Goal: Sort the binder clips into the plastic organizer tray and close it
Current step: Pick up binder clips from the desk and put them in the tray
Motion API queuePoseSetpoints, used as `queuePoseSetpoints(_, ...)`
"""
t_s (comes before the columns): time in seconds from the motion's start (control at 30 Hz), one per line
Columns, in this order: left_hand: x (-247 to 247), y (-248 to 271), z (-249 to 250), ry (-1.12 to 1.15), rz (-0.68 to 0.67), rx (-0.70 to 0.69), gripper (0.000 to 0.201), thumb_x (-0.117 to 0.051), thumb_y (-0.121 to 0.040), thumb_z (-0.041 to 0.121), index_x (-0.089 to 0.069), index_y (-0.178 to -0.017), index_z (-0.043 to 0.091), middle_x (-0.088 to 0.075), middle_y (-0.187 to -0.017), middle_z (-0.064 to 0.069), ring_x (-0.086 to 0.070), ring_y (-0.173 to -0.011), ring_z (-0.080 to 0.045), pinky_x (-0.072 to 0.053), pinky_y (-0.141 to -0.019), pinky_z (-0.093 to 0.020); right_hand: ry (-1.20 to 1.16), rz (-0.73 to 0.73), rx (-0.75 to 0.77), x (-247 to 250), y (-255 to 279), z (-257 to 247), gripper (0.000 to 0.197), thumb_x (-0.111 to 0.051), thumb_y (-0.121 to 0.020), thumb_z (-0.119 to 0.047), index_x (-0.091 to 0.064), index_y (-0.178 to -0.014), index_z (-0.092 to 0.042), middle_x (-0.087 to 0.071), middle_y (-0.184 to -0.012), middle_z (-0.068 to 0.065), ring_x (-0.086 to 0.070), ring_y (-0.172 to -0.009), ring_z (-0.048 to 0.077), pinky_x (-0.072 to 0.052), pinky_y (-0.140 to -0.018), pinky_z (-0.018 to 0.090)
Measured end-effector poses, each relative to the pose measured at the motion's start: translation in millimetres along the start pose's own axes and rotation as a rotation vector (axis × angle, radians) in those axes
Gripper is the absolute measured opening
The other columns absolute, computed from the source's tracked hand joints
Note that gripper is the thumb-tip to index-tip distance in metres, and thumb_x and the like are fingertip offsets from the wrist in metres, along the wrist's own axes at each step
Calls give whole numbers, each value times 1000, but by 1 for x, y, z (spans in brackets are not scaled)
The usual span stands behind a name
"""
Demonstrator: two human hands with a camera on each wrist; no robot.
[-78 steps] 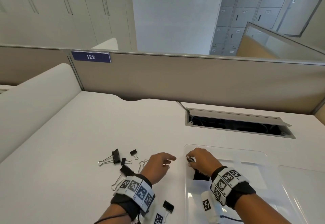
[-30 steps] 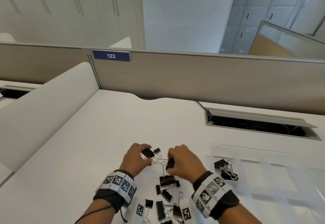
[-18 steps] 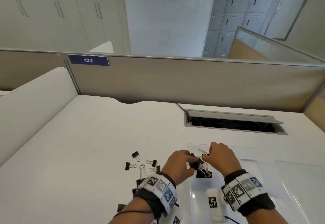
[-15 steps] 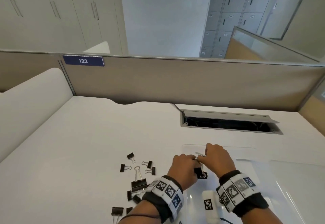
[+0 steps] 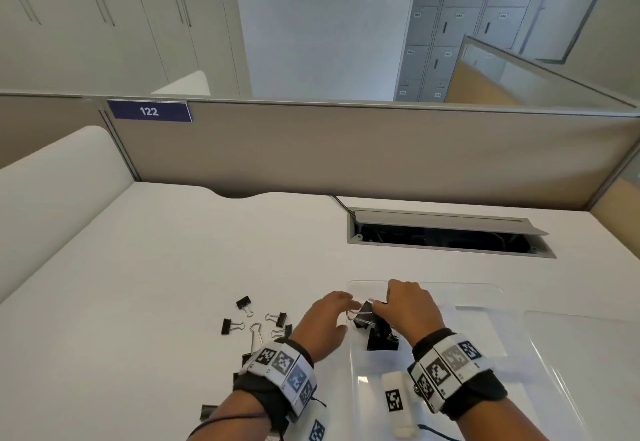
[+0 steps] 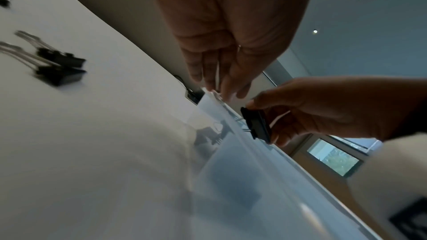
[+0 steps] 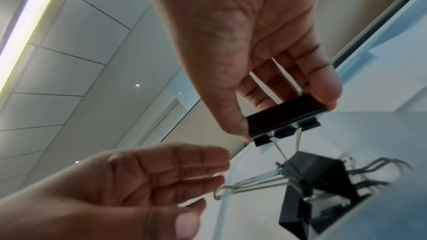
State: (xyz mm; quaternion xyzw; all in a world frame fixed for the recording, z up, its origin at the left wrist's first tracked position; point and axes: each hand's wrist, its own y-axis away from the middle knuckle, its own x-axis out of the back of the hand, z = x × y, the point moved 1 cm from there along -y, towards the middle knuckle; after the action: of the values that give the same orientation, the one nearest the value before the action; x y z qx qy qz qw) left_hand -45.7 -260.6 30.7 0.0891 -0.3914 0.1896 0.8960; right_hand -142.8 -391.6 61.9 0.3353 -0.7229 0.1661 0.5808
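A clear plastic organizer tray (image 5: pixel 426 285) lies open on the white desk, with a few large black binder clips (image 5: pixel 381 338) piled in its near-left compartment. My right hand (image 5: pixel 375 307) pinches a large black binder clip (image 7: pixel 286 117) between thumb and fingers just above that pile (image 7: pixel 318 176). The same clip (image 6: pixel 256 124) shows edge-on in the left wrist view. My left hand (image 5: pixel 341 312) hovers beside it at the tray's left rim, with fingers (image 7: pixel 184 163) straight and holding nothing. Several smaller clips (image 5: pixel 256 319) lie loose on the desk to the left.
The tray's clear lid (image 5: pixel 581 354) lies flat to the right. An open cable hatch (image 5: pixel 446 236) sits in the desk behind the tray. A beige partition (image 5: pixel 346 149) bounds the far edge. More clips (image 5: pixel 207 411) lie near my left forearm.
My left hand has let go of the clip, opened and drawn slightly left. My right hand keeps the clip over the tray's near-left compartment.
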Motion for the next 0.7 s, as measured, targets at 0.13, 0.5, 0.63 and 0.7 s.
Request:
queuePoseSetpoints(0.13, 8, 6, -8, 39, -7, 82, 37, -54, -87, 5, -57, -122, 17, -57, -126, -4, -56, -110, -15, -45, -96, -23, -3, 21, 56, -9, -1, -7, 28, -57, -87, -31, -55, -103, -9, -61, -103, 9, -54, -81, 20, -36, -68, 24)
queuePoseSetpoints(0.5, 31, 35, -45, 61, 6, 194, 26, -56, -86, 12, -65, -107, 25, -63, -104, 7, -57, -86, -4, -47, -82, -16, 183, -158, 311, -22, 14, -6, 28, -53, -90, -9, -65, -114, -18, -54, -120, 9, -52, -112, 25, -47, -92, 29)
queuePoseSetpoints(0.63, 54, 60, -85, -43, 66, 316, 29, -60, -83, 9, -64, -108, 23, -58, -109, 6, -53, -111, -14, -41, -94, -22, 208, -314, 261, -20, 18, -10, 35, -45, -91, -2, -61, -120, -12, -60, -126, 12, -57, -114, 27, -43, -99, 29)
queuePoseSetpoints(0.7, 60, 70, -101, -102, 50, 358, 34, -63, -79, 7, -64, -109, 23, -57, -116, 0, -47, -116, -19, -38, -100, -26, 202, -319, 235, -15, 20, -14, 33, -45, -90, 0, -64, -115, -9, -62, -124, 12, -59, -111, 26, -45, -99, 30)
